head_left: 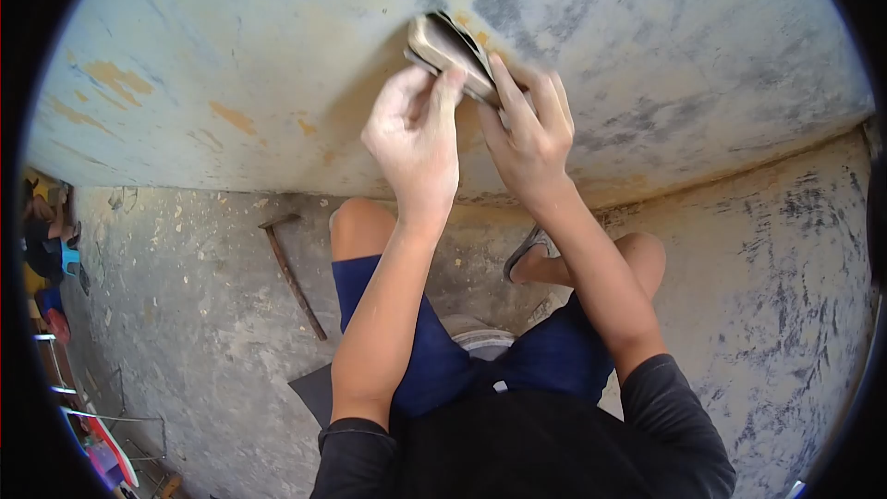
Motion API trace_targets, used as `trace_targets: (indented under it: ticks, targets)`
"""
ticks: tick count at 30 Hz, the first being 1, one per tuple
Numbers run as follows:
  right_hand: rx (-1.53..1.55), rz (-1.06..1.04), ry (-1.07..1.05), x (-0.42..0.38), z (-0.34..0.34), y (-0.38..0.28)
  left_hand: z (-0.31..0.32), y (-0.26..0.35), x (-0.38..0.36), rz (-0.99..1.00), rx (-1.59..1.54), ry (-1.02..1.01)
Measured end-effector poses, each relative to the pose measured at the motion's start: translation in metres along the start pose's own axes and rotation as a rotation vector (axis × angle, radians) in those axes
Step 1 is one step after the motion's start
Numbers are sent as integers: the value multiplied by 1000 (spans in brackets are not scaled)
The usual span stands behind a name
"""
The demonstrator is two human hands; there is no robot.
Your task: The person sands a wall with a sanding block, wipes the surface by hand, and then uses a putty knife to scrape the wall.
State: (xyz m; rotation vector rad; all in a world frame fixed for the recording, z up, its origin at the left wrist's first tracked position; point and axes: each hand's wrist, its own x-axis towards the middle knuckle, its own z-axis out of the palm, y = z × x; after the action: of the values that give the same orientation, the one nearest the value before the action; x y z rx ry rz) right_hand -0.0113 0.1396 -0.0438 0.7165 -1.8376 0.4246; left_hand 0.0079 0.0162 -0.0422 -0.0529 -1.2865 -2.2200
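Observation:
In front of the wall (305, 55), both hands are on a pale sanding block (434, 41) with a dark, thin sheet (467, 42) bent along its side. My left hand (418, 134) pinches the block's lower edge between thumb and fingers. From the other side my right hand (534, 125) grips the block and the sheet, its fingers slightly blurred. Part of the block is hidden behind the fingers. Grey smudges and yellowish worn patches mark the wall around it.
A hammer (294, 279) with a wooden handle lies on the concrete floor to the left. Near my left thigh is a dark flat sheet (314, 393). A round, pale bucket-like thing (482, 340) shows between my legs. Another person (44, 236) is at the far left, near metal racks (115, 420).

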Motion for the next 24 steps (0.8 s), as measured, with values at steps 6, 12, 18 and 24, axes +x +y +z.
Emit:
trace_targets:
  ticks: [6,12,18,24]
  targets:
    - [123,539,-305,-52,-53,-8,-13,-8,-15,-287,113,-335]
    - [491,913,-439,-88,-61,-22,-30,-13,-38,-388,321,-457]
    - [1194,1325,-382,-92,-59,-23,-44,-20,-40,-494,203,-373]
    - [2199,1728,-217,-87,-71,-3,-55,-16,-26,-589,198,-354]
